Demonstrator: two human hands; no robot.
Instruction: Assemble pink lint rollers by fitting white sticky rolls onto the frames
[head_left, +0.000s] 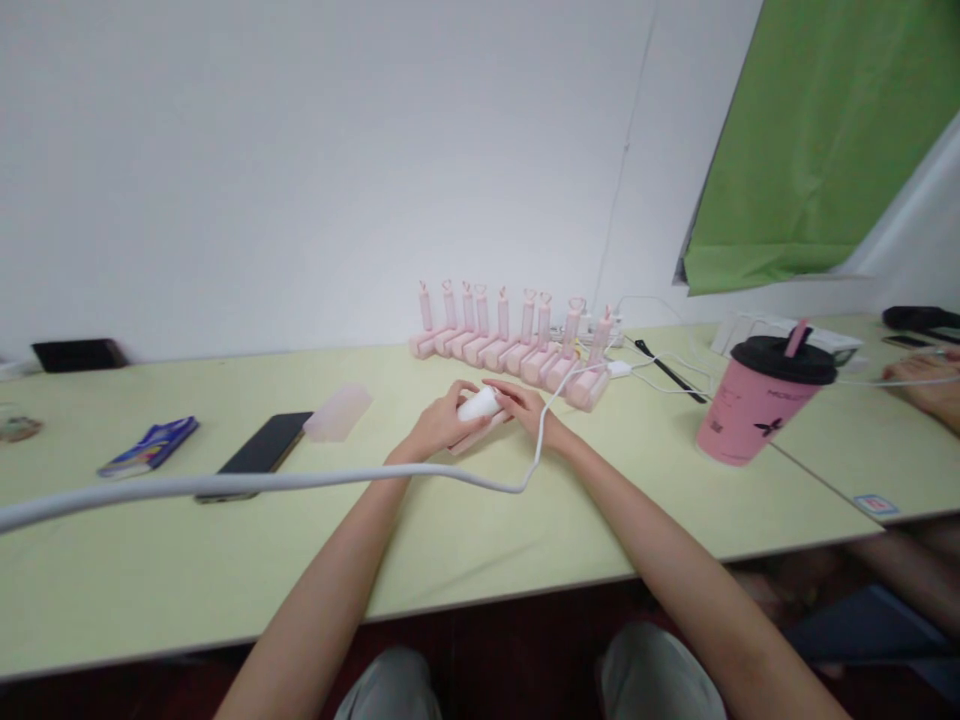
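A pale cable [300,482] lies nearest the camera, running in from the left, crossing in front of the left forearm, then bending up past the right hand [529,410] toward things behind it. Beyond that bend, the left hand [442,418] is curled around a white cylinder [478,404], its fingers closed on it. The right hand's fingers are bent over the cylinder's far end; whether they grip or only steady it, I cannot tell. A pale pink piece [466,443] shows just under the cylinder, between the hands and low over the surface [525,540]; whether the two parts are joined is hidden by the fingers.

The step in hand looks like close two-handed handling of the cylinder and the pink piece together. The next move seems to call for a steady left hold while the right fingertips work at the end, with the cable kept from snagging.

Just behind the hands stands a slanting row of pink holders [496,354], each with an upright, looped-top stem. Left of the hands lie a translucent pink sleeve [339,412] and a dark smartphone [262,442], touching or nearly so. Well to their right stands a pink lidded drink cup [750,410] with a straw.
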